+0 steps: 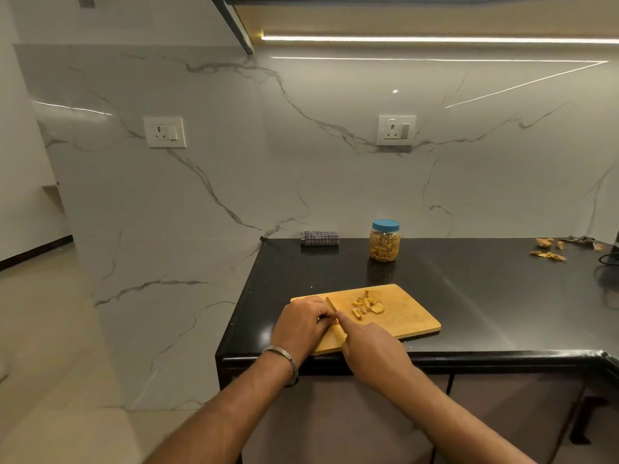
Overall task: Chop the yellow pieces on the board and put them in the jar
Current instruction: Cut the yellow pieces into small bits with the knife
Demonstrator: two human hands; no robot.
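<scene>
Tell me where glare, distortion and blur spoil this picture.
Head view: the light strip under the cabinet mirrors as bright streaks on the marble wall; glare sheens the black counter right of the cutting board; wide-angle bending curves the counter's front edge; the knife and yellow pieces look soft, too small for detail.

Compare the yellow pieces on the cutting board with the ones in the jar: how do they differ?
The pieces on the board lie loose in a small open heap; the pieces in the jar are packed nearly to its top under a shut blue lid. The board pieces sit near the hands at the counter's front; the jar stands farther back by the wall. Both look the same yellow.
</scene>
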